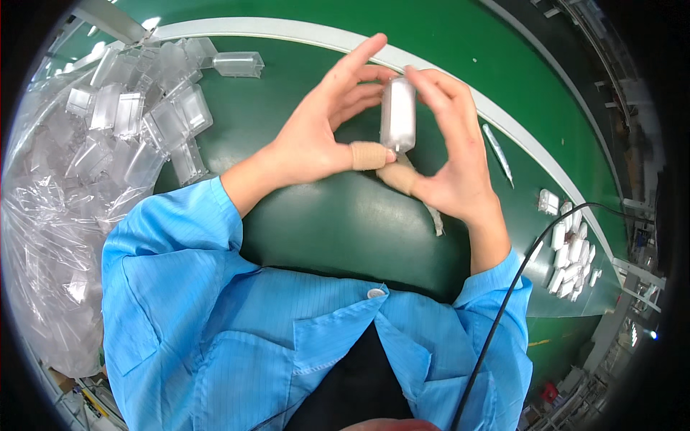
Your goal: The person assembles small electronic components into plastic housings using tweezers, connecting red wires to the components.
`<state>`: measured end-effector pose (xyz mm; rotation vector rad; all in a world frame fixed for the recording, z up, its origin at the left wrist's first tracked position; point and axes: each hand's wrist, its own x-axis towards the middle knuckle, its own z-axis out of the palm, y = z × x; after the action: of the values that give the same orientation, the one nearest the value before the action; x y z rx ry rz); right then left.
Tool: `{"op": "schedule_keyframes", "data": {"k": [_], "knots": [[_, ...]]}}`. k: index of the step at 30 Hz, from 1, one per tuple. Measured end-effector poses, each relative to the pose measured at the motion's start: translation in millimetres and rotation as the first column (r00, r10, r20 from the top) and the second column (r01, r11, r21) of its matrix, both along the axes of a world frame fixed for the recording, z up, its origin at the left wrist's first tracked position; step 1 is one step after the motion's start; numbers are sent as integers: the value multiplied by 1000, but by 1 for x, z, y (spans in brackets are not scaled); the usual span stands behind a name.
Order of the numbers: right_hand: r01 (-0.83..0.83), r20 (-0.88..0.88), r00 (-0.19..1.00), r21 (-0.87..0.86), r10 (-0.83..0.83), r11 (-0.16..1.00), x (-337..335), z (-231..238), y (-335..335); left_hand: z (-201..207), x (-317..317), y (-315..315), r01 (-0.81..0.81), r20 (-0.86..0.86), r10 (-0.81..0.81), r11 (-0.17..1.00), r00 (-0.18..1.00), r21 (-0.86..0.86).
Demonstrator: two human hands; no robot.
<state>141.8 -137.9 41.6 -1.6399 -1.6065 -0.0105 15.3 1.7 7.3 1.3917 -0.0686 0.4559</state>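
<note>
A small clear plastic case (398, 118), whitish inside, stands upright between my two hands over the green table. My left hand (316, 133) has its fingers bent behind the case's left side, its index finger stretched up and its thumb at the bottom edge. My right hand (460, 147) touches the top right corner with its fingertips, its thumb near the lower end. Beige tape wraps both thumbs. Below the case a crumpled pale strip (435, 219) lies on the table, its upper part hidden by the right thumb.
To the left, several empty clear plastic cases (169, 122) spill from a large clear plastic bag (57, 251). Several filled white packs (571, 255) are heaped at the right. A slim pale tool (498, 154) lies near the white table rim (532, 147). A black cable (514, 284) crosses the right side.
</note>
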Motion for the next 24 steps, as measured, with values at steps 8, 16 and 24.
{"op": "schedule_keyframes", "data": {"k": [8,16,24], "knots": [[-29,-282,959,-43,16,999,8,-10,-6,-7,2,-4,-131,142,83,919,986,372],[-9,-158,987,66,19,998,2,-19,-7,-9,0,4,-165,141,97,763,985,625],[-38,-137,990,42,44,998,5,-16,-9,-11,-2,-4,-216,160,153,812,975,543]]}}
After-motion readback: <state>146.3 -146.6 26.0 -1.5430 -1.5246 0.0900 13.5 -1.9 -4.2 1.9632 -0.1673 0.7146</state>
